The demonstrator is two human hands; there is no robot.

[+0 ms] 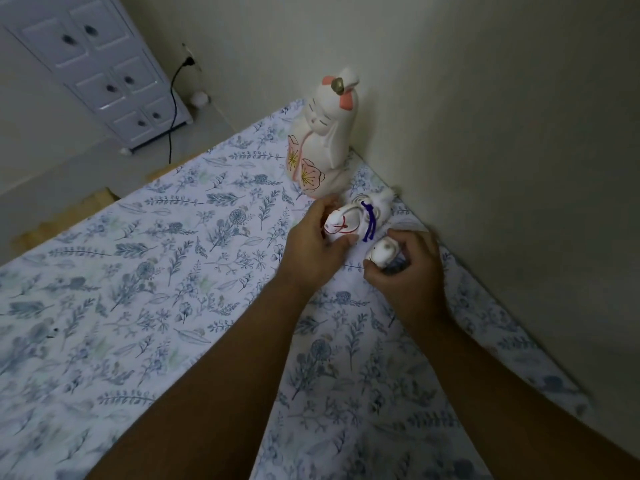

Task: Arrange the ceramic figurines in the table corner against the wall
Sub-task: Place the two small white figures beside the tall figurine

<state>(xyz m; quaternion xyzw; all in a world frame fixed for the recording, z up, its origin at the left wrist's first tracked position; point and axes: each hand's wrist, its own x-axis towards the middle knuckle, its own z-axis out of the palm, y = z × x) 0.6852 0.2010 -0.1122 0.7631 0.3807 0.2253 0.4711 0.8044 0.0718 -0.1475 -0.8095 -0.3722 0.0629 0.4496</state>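
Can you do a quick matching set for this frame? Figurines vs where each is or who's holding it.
Things:
1. tall rabbit figurine
2. figurine with red cord
3. small round figurine
4. figurine with purple cord

States:
A. gripped by the right hand
B. standing upright in the corner, untouched
C. gripped by the left hand
D. between the two hands, near the wall

Pairs: 1-B, 2-C, 3-A, 4-D

We're looking at a dim, flat-lit scene with soft grey shadows on the wall [485,133], wide-angle bending at the edges, and motion blur smearing the tablecloth [104,306] toward the corners.
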